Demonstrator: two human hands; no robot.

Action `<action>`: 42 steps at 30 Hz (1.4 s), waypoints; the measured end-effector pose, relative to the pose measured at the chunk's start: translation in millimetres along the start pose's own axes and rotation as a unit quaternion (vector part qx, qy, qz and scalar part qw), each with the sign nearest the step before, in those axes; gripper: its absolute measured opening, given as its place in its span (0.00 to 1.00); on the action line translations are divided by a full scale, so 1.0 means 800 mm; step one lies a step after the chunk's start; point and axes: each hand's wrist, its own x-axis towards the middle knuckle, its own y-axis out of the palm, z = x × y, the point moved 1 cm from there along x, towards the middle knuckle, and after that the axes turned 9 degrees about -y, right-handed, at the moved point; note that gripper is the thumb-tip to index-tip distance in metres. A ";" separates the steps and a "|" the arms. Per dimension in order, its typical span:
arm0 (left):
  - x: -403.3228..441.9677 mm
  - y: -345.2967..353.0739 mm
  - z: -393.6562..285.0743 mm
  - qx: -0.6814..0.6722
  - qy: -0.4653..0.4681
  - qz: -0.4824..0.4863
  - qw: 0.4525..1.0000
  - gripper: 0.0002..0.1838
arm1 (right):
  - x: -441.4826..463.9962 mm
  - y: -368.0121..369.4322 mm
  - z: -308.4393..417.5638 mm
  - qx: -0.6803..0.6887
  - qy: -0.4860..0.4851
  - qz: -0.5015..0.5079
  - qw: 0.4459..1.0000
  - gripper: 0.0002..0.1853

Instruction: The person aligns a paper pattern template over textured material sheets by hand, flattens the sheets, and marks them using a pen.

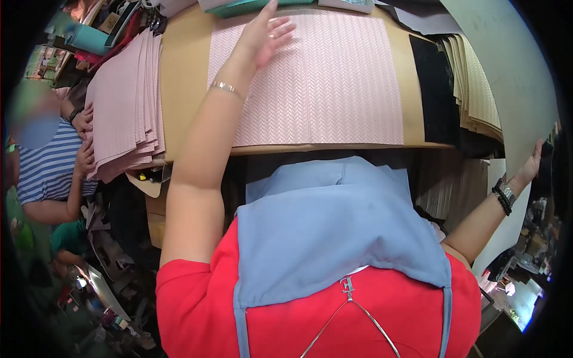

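A pink sheet with an embossed herringbone pattern [322, 89] lies flat on a tan work surface [185, 77] in front of me. Over its far left part is my left hand [268, 36], fingers apart and holding nothing; whether it touches the sheet I cannot tell. Out to the right, my right hand [530, 166] grips the edge of a large pale grey board [507, 71], which stands tilted along that side. Part of the right fingers is hidden behind the board's edge.
Pink sheets [125, 101] are stacked at the left, where a co-worker's hands [83, 122] rest on their edge. A black piece [433, 89] and yellowish textured sheets [474, 83] lie at the right. Teal and white items [262, 7] sit at the back.
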 end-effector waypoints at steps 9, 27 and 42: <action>0.120 0.048 0.001 -0.233 -0.084 0.042 0.968 0.49 | -0.025 0.012 -0.036 -0.008 0.017 0.052 0.998 0.25; 0.048 0.066 0.005 0.043 0.034 0.046 0.997 0.39 | -0.041 0.002 -0.065 0.171 0.183 0.245 0.937 0.28; -0.087 -0.146 0.021 0.644 0.128 -0.231 0.718 0.41 | -0.172 0.148 -0.219 -0.106 0.154 0.386 0.903 0.25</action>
